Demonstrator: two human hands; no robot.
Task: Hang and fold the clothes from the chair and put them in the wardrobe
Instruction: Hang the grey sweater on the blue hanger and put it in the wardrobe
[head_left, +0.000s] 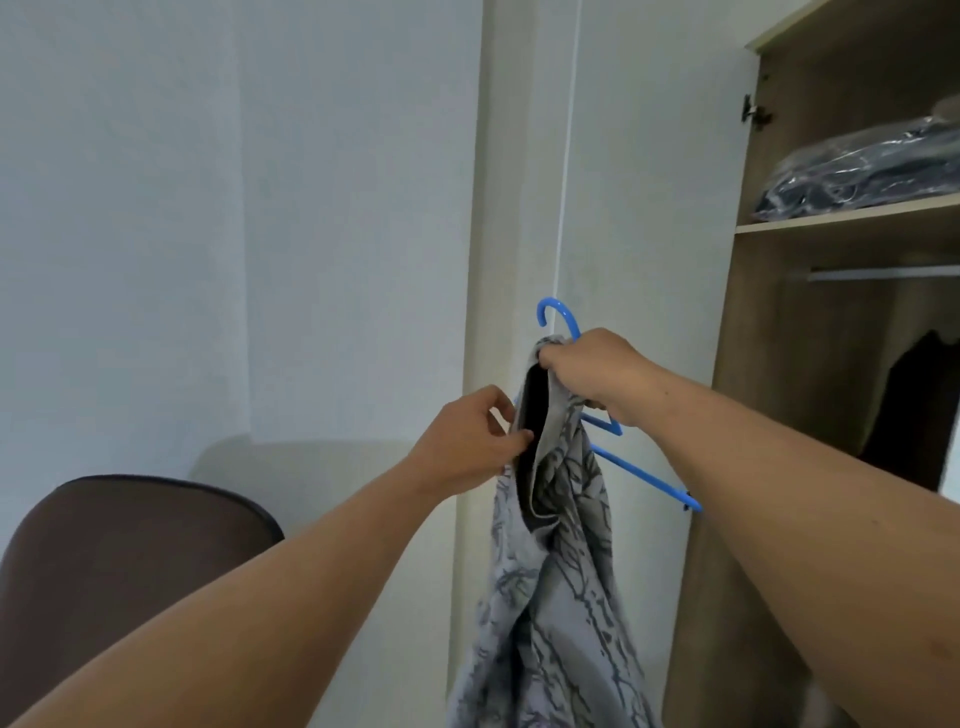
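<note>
White wall (208, 208), beige pillar (498, 208), brown seat back (119, 561) btm-left.

wardrobe (779, 364) open, rail (883, 273) bare

Smooth blue plastic hanger (644, 475), soft patterned grey cloth garment (566, 597), matt wood-grain wardrobe (753, 332)

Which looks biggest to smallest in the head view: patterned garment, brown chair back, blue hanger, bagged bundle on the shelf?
1. patterned garment
2. brown chair back, close to the garment, both cut off by the frame
3. bagged bundle, cut off at the right edge
4. blue hanger, partly hidden by the garment
</note>
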